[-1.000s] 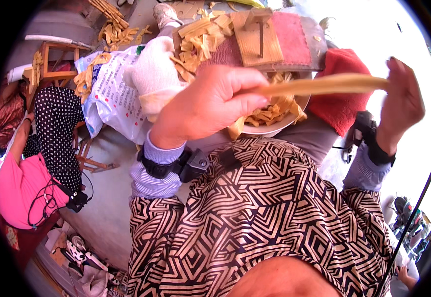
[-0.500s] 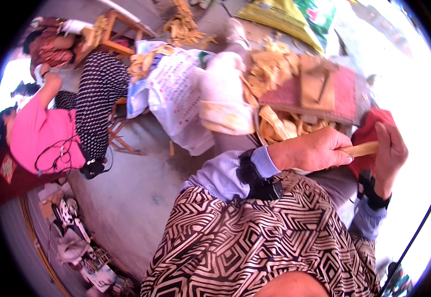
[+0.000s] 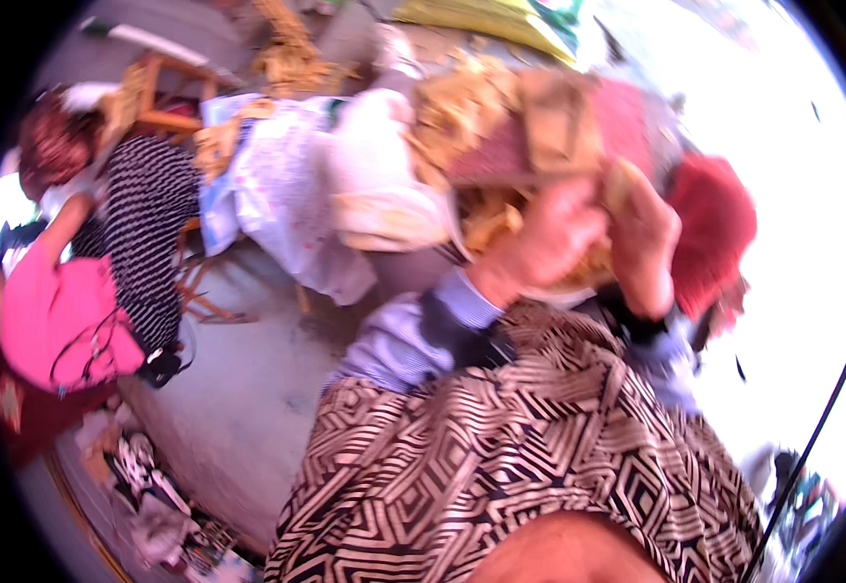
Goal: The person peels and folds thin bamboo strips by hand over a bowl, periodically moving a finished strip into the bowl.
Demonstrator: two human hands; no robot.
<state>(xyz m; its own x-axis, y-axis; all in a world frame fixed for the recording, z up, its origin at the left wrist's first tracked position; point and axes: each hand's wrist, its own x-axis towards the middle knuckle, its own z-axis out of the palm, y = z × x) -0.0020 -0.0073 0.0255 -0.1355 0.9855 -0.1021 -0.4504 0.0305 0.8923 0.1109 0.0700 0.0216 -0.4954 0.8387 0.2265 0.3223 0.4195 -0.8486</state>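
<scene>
Both hands are blurred by motion, raised close together over a bowl of yellowish strips. My right hand is closed on a pale yellow strip, seen at its fingertips. Beside it my left hand has its fingers curled closed; whatever they hold is smeared. Just beyond the hands lies a board with a reddish top, bearing a brown wooden block. A heap of yellowish strips lies at the board's left end.
A red cloth is right of my hands. Leftward are a white cloth bundle, a white plastic bag and a person in a pink top beside a wooden chair. A yellow sack lies at the far side.
My hands have shifted left and away from me, from near the red cloth to the board's front edge. The strip stretched between them earlier now shows only at my right fingertips.
</scene>
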